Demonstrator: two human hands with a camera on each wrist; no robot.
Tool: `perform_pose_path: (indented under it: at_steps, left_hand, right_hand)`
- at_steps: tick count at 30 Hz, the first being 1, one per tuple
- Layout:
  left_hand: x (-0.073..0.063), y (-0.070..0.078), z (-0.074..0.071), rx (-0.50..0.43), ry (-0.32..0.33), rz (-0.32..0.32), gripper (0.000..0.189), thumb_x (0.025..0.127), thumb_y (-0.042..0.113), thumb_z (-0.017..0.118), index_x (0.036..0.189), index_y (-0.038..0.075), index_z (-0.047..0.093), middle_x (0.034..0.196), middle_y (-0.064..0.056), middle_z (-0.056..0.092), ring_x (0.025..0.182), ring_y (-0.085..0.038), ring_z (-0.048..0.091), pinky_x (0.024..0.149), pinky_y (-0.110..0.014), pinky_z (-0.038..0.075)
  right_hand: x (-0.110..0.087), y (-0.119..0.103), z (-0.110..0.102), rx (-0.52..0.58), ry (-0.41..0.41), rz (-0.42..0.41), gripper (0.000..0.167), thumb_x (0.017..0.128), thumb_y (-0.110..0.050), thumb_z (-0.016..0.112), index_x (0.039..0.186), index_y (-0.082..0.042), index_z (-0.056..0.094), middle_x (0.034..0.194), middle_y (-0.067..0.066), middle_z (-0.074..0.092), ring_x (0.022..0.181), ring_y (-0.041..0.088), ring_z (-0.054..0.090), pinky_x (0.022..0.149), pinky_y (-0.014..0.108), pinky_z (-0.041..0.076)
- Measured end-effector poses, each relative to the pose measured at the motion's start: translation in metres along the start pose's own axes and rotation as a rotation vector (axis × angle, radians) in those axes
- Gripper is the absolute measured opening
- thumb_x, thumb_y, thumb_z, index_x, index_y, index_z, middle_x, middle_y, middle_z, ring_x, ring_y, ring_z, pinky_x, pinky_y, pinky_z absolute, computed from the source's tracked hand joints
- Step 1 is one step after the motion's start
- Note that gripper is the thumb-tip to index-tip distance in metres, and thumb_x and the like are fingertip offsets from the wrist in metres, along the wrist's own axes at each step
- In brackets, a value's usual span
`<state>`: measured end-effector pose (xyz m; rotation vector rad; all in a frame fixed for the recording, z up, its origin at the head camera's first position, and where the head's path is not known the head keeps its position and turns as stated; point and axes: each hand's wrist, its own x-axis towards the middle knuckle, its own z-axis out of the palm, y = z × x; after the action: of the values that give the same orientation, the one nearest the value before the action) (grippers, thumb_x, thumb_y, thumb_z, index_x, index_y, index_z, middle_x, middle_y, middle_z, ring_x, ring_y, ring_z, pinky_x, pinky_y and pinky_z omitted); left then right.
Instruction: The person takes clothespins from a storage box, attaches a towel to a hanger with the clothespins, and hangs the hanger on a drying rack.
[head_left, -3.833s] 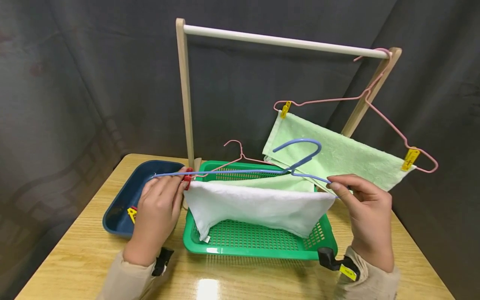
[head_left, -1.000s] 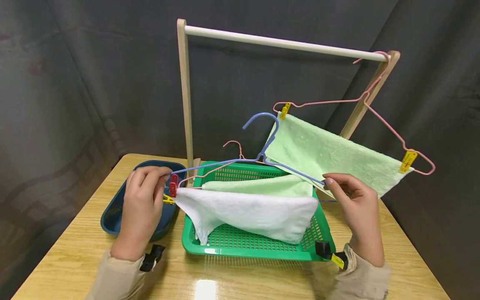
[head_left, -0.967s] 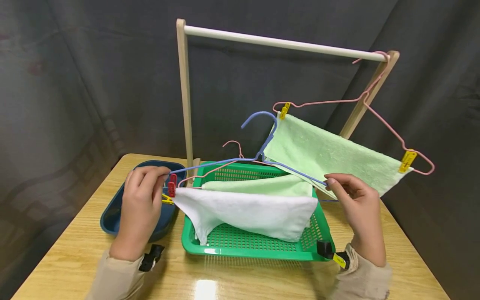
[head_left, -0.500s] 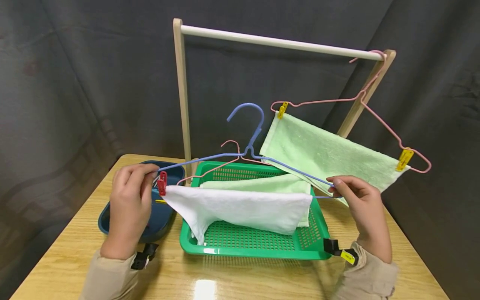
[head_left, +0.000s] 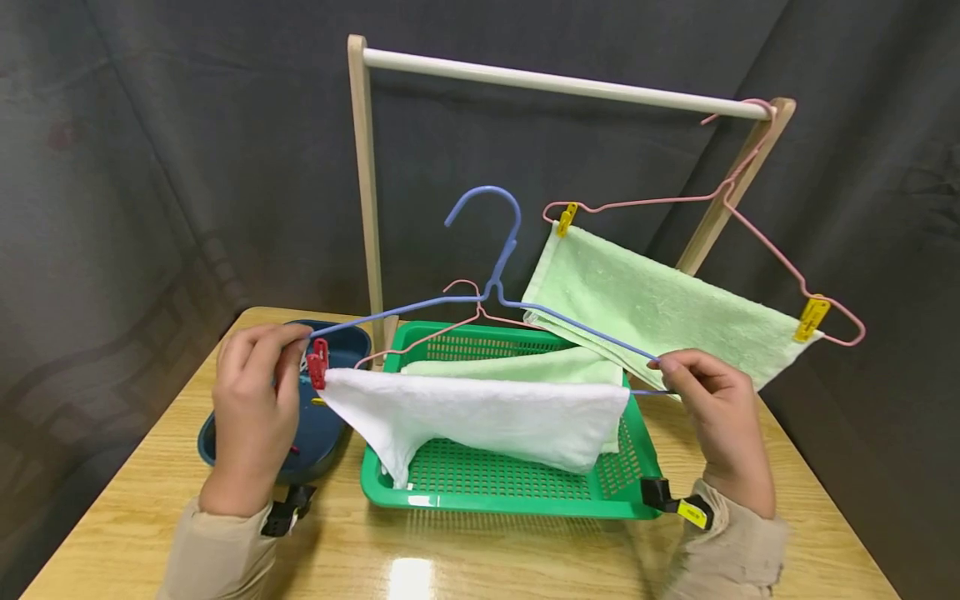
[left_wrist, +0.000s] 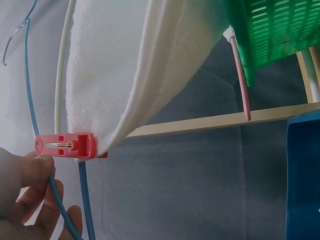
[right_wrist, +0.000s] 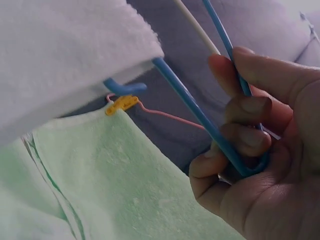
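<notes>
A blue clothes hanger point(head_left: 420, 306) is held up over the green basket, its hook pointing upward. My left hand point(head_left: 258, 408) pinches its left end, and my right hand point(head_left: 716, 417) grips the right end with curled fingers. A white towel point(head_left: 480, 417) is folded over the hanger's lower bar. One red clothespin point(head_left: 318, 364) clips the towel's left corner, right beside the left fingertips. In the right wrist view, the bare bar of the hanger point(right_wrist: 190, 110) comes out of the towel's right edge, where no clothespin shows.
The green basket point(head_left: 510, 502) holds a pale green towel point(head_left: 525, 367) and a pink hanger point(head_left: 431, 337). A dark blue tub point(head_left: 322, 442) stands left. Behind rises a rack with a white bar point(head_left: 555, 82), where another pink hanger point(head_left: 660, 201) carries a green towel point(head_left: 645, 292) with yellow clothespins.
The blue hanger has swung from lying nearly flat to upright, its hook moving up and left. The left hand has shifted left with the clipped towel corner. Both hands keep their hold.
</notes>
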<state>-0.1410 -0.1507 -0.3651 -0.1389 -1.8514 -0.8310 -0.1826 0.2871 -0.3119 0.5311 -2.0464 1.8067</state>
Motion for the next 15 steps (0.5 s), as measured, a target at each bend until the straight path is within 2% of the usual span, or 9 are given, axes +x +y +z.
perform_pose_path:
  at_steps: [4,8,11,15]
  left_hand:
    - [0.001,-0.002,0.001,-0.004,-0.002,-0.001,0.017,0.088,-0.012,0.07,0.103,-0.004,0.072,0.098,-0.025,0.061,0.094,-0.041,0.056,0.086,-0.027,0.037]
    - [0.0,-0.005,0.001,0.01,-0.038,-0.004,0.018,0.087,-0.011,0.071,0.104,-0.004,0.072,0.1,-0.024,0.062,0.095,-0.042,0.055,0.084,-0.041,0.039]
    - [-0.001,-0.008,0.001,0.029,-0.096,-0.011,0.017,0.088,-0.008,0.072,0.105,-0.004,0.071,0.102,-0.024,0.061,0.096,-0.042,0.054,0.08,-0.047,0.039]
    - [-0.001,-0.013,0.0,0.054,-0.162,-0.016,0.018,0.087,-0.005,0.074,0.104,-0.005,0.069,0.102,-0.024,0.06,0.097,-0.042,0.054,0.079,-0.047,0.04]
  right_hand:
    - [0.002,0.002,0.002,0.033,0.011,0.002,0.019,0.1,0.007,0.055,0.091,0.004,0.072,0.08,0.001,0.065,0.068,0.014,0.047,0.059,0.024,0.039]
    - [0.002,0.002,0.003,0.048,0.014,-0.007,0.021,0.101,0.005,0.055,0.09,0.001,0.071,0.077,0.001,0.06,0.062,0.014,0.038,0.055,0.026,0.035]
    - [0.002,0.002,0.003,0.102,0.004,-0.028,0.024,0.101,0.006,0.053,0.089,-0.001,0.071,0.08,0.0,0.063,0.064,0.014,0.04,0.059,0.023,0.039]
    - [0.001,0.002,0.002,0.198,-0.015,-0.05,0.025,0.101,0.01,0.05,0.089,0.002,0.071,0.085,0.002,0.067,0.073,0.013,0.05,0.067,0.021,0.046]
